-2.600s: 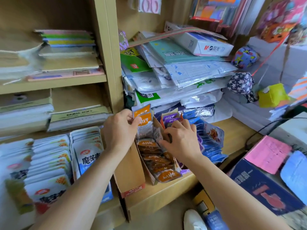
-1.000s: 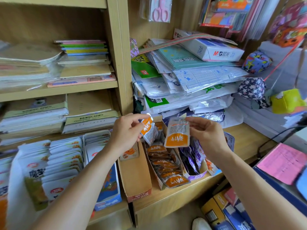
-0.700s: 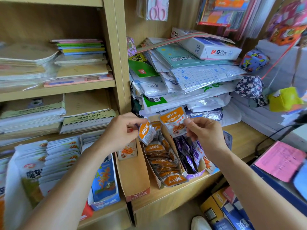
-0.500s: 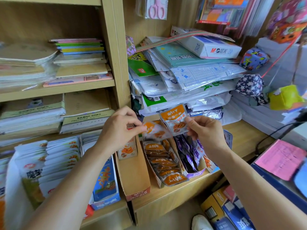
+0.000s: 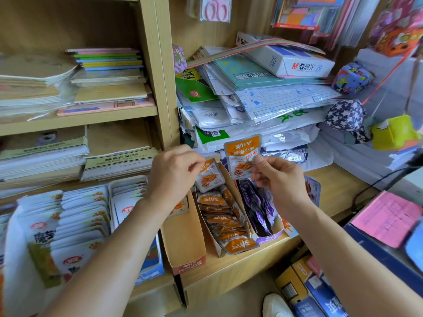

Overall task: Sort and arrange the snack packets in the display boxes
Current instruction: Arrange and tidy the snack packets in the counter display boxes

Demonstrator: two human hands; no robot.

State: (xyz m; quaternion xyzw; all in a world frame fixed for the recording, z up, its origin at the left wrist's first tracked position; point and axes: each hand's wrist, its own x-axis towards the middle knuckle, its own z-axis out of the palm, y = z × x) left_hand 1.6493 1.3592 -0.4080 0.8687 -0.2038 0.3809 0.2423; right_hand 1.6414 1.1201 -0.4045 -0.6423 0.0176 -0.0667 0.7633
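Observation:
My left hand point(image 5: 172, 172) pinches a small orange-and-white snack packet point(image 5: 209, 177) by its top, over the back of the middle display box point(image 5: 220, 250). My right hand point(image 5: 278, 177) pinches a second orange packet point(image 5: 242, 156), held upright just above the boxes. The middle box holds a row of several orange packets point(image 5: 225, 221). To its right a purple display box point(image 5: 270, 237) holds purple packets point(image 5: 256, 202). Left of it a brown cardboard display box point(image 5: 183, 236) shows one orange packet point(image 5: 179, 205) at its back.
White snack packs point(image 5: 77, 220) fill boxes at the lower left. Stacked plastic-wrapped stationery point(image 5: 258, 97) sits right behind the boxes. A wooden shelf post point(image 5: 158, 72) divides the unit. Cartons point(image 5: 302, 289) and a white shoe point(image 5: 274, 305) lie on the floor below; a pink paper point(image 5: 386, 218) lies at right.
Both hands lifted an orange packet each out of the middle box. The right one was turned upright and raised; the left packet now hangs face-on over the box's back.

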